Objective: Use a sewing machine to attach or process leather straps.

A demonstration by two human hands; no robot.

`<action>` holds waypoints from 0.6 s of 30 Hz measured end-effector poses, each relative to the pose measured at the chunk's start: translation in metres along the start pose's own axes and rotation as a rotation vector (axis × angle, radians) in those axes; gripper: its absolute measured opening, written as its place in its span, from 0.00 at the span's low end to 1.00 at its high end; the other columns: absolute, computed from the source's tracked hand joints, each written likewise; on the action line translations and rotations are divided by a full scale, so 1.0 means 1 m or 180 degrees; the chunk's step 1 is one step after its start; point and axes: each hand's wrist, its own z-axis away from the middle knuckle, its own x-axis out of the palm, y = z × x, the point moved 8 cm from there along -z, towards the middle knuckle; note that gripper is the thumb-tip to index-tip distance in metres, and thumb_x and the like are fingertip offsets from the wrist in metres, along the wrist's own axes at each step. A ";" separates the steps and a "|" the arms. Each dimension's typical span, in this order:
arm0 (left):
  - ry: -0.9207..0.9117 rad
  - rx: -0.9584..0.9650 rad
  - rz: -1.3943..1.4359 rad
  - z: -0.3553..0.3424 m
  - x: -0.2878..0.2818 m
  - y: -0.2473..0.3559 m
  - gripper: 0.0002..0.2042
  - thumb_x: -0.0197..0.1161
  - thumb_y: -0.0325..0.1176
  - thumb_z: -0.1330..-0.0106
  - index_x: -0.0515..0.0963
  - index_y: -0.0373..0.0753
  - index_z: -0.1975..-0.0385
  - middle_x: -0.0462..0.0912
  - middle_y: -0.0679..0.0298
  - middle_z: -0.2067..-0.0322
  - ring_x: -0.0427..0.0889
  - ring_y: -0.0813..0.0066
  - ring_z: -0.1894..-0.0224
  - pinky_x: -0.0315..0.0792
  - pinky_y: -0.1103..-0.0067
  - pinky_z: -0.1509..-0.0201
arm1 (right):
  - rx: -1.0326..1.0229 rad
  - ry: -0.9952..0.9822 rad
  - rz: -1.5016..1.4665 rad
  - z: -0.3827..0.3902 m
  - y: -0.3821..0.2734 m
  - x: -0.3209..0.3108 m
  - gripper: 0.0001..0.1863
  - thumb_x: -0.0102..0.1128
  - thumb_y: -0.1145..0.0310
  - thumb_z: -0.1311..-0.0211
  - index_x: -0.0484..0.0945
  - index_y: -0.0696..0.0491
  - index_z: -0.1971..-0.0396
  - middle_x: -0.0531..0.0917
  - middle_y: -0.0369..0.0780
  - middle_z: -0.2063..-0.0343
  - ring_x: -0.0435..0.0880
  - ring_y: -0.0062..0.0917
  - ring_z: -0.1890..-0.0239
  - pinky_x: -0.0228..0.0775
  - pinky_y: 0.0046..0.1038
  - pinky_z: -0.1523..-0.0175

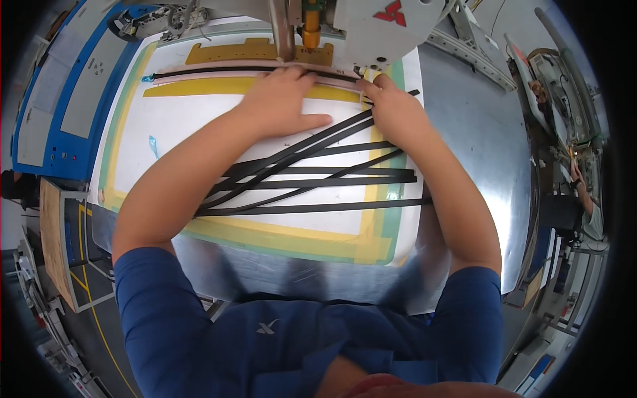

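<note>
A long black strip (212,71) lies in a pale pink channel (174,77) between yellow-brown plates on the white work board (219,126). My left hand (282,99) rests over the strip's middle, fingertips along it and thumb stretched out to the side. At the strip's right end, my right hand (398,111) has its fingers bent in around the end, beside the machine head. Several loose black straps (318,181) lie across the board below my hands, some crossing; their left ends are hidden behind my left forearm.
Just beyond my hands stand a white machine head (378,33) and a brass-coloured cylinder (311,30). Yellow and green tape (371,245) borders the board on a metal table (471,139). A blue cabinet (73,93) stands left; another person (587,205) is far right.
</note>
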 end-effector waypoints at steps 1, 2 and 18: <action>0.0017 -0.0006 0.0004 0.008 -0.006 -0.010 0.41 0.64 0.67 0.36 0.75 0.40 0.32 0.76 0.47 0.37 0.75 0.49 0.34 0.70 0.57 0.31 | -0.0009 0.0005 0.0015 -0.001 -0.001 0.000 0.25 0.50 0.77 0.32 0.79 0.43 0.38 0.81 0.43 0.50 0.88 0.42 0.53 0.84 0.40 0.50; -0.0145 -0.0195 -0.0001 0.015 -0.009 -0.025 0.41 0.64 0.66 0.35 0.74 0.39 0.32 0.75 0.48 0.36 0.75 0.49 0.33 0.70 0.58 0.31 | 0.0008 -0.0065 0.0027 -0.001 -0.001 0.001 0.25 0.49 0.77 0.32 0.78 0.44 0.37 0.80 0.44 0.49 0.88 0.42 0.52 0.83 0.40 0.49; 0.0171 -0.0776 -0.0208 0.117 -0.030 -0.231 0.30 0.59 0.50 0.27 0.72 0.42 0.30 0.71 0.54 0.30 0.68 0.52 0.29 0.58 0.63 0.22 | 0.0944 -0.0262 -0.0135 0.004 0.023 -0.009 0.27 0.55 0.74 0.34 0.75 0.50 0.34 0.79 0.47 0.44 0.85 0.46 0.46 0.79 0.41 0.40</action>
